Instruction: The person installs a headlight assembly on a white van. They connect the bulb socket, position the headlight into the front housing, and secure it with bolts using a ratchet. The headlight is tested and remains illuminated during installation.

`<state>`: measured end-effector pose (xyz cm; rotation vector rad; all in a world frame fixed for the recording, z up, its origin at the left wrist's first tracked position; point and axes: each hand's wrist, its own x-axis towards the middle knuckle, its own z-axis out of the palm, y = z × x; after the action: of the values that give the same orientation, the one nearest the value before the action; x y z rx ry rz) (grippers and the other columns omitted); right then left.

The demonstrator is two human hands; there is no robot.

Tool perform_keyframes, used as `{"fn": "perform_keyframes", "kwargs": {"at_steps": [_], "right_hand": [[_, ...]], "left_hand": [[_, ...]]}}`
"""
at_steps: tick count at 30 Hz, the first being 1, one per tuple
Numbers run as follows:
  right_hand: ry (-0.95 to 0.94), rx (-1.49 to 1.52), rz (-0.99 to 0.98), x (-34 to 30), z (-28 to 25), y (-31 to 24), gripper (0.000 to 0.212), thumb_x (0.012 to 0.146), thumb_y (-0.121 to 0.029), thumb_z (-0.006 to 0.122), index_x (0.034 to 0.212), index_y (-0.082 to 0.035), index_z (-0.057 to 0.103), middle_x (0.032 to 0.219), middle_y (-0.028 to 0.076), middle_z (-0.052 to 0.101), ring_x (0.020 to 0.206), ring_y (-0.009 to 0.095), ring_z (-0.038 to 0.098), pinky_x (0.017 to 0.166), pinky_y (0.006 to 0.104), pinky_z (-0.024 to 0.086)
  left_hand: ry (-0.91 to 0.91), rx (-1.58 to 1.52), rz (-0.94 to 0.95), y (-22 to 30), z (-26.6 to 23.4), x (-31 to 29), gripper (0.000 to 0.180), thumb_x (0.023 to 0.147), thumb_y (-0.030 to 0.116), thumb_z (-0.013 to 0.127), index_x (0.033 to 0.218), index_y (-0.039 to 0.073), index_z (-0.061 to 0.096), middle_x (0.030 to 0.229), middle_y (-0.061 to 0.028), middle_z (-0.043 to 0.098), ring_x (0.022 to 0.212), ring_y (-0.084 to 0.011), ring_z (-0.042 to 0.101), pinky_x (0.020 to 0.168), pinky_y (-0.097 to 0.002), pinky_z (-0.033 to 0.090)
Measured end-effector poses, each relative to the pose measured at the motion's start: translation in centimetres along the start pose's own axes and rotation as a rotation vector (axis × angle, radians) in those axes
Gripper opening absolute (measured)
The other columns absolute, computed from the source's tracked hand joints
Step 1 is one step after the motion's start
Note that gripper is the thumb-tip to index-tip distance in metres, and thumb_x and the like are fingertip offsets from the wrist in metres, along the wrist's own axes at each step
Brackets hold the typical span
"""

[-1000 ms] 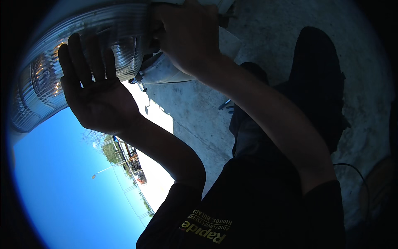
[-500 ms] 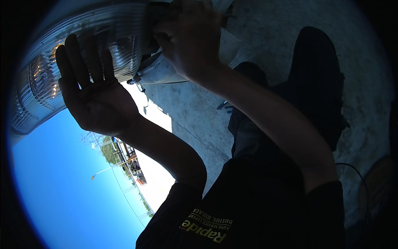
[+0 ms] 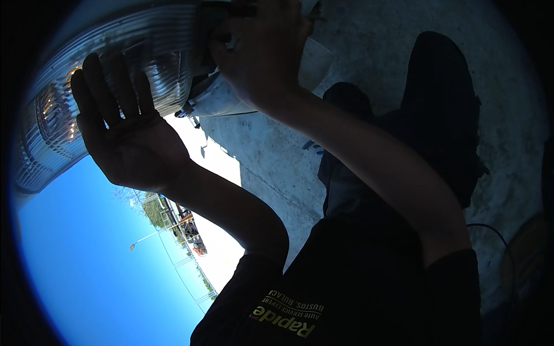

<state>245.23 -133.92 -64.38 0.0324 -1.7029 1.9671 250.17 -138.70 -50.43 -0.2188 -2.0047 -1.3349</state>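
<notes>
A ribbed clear vehicle headlight fills the upper left, with amber glints inside it. My left hand is open in front of the lens, palm facing me and fingers stretched upward. Whether its fingertips touch the lens I cannot tell. Beside the headlight's right end, my right hand reaches into a dark gap. Its thumb and forefinger curl toward each other there, and what they grip is lost in shadow. A pale curved body panel lies just below that hand.
Concrete floor spreads below and to the right. My dark-clad leg and shoe extend at the right, near a thin black cable. Bright ground, a fence and a lamp post show outside at the lower left.
My right hand has turned slightly and shifted a little left at the gap, its thumb and forefinger now more curled. My left hand sits slightly lower and farther left, still open.
</notes>
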Motion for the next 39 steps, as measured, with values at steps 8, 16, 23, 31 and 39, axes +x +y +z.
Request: {"fn": "perform_keyframes", "kwargs": {"at_steps": [8,16,23,31,39], "right_hand": [[0.026,-0.082,-0.067,0.3,-0.6,0.0,0.016,0.077,-0.012,0.083,0.091,-0.006,0.079,0.132,0.015,0.056,0.127,0.038,0.048,0.104,0.0553,0.036],[-0.055,-0.043,-0.043,0.4,-1.4,0.0,0.019,0.075,-0.011,0.083,0.091,-0.005,0.078,0.135,0.016,0.054,0.13,0.04,0.046,0.107,0.0568,0.035],[-0.045,-0.111,-0.051,0.2,-0.6,-0.6,0.027,0.075,-0.013,0.083,0.099,-0.001,0.077,0.138,0.019,0.05,0.132,0.04,0.044,0.109,0.058,0.034],[-0.053,-0.105,-0.128,0.0,-0.4,-0.3,0.026,0.081,-0.015,0.079,0.1,0.003,0.076,0.143,0.021,0.048,0.134,0.041,0.042,0.109,0.0586,0.034],[-0.025,-0.115,-0.08,0.1,-0.1,-0.3,0.025,0.082,-0.014,0.076,0.1,0.004,0.075,0.145,0.019,0.049,0.134,0.041,0.042,0.108,0.0578,0.033]], "left_hand": [[-0.021,0.1,0.007,0.1,0.0,0.3,0.061,0.115,0.036,0.029,0.161,-0.001,0.044,0.162,-0.0244,0.048,0.149,-0.044,0.047,0.12,-0.0598,0.043],[-0.399,-0.794,-0.291,0.0,-3.3,1.4,0.06,0.115,0.036,0.03,0.161,-0.001,0.042,0.163,-0.0256,0.046,0.15,-0.0454,0.045,0.123,-0.0612,0.04],[-0.418,-0.903,-0.309,-0.1,-2.7,0.9,0.061,0.115,0.036,0.031,0.162,-0.001,0.04,0.165,-0.0264,0.043,0.152,-0.0458,0.043,0.123,-0.0615,0.039],[-0.415,-0.799,-0.282,0.5,-1.7,1.0,0.062,0.115,0.037,0.029,0.162,-0.001,0.04,0.164,-0.0283,0.043,0.151,-0.0463,0.043,0.124,-0.061,0.037],[-0.118,-0.266,-0.075,0.0,-1.3,0.2,0.058,0.113,0.03,0.037,0.158,-0.006,0.044,0.163,-0.0299,0.044,0.153,-0.0474,0.041,0.127,-0.0625,0.033]]}}
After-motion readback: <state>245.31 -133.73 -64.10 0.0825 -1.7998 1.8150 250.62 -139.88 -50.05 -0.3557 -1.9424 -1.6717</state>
